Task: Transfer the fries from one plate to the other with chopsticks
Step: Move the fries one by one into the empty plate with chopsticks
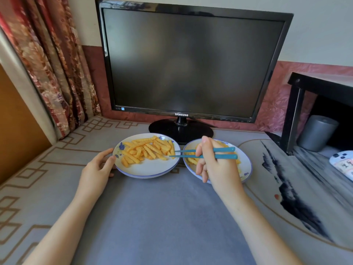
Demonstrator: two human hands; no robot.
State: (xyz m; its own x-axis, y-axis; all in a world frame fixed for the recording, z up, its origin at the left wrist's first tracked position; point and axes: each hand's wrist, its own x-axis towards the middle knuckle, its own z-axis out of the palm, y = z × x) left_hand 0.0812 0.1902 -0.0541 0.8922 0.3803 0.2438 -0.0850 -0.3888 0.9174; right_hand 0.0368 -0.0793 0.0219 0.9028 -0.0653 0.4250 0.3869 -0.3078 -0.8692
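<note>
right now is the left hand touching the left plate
Touching. The head view shows the left hand with its thumb tip on the rim of the left plate, no gap.

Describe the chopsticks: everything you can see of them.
The chopsticks are a teal pair that looks like plastic, thick at the right ends and tapering to thin tips at the left. They lie almost level and nearly parallel, with a narrow gap between them. The right hand grips them near the middle, above the right plate. Their tips reach over the left plate to the edge of the fries. Whether they pinch one is unclear.
</note>
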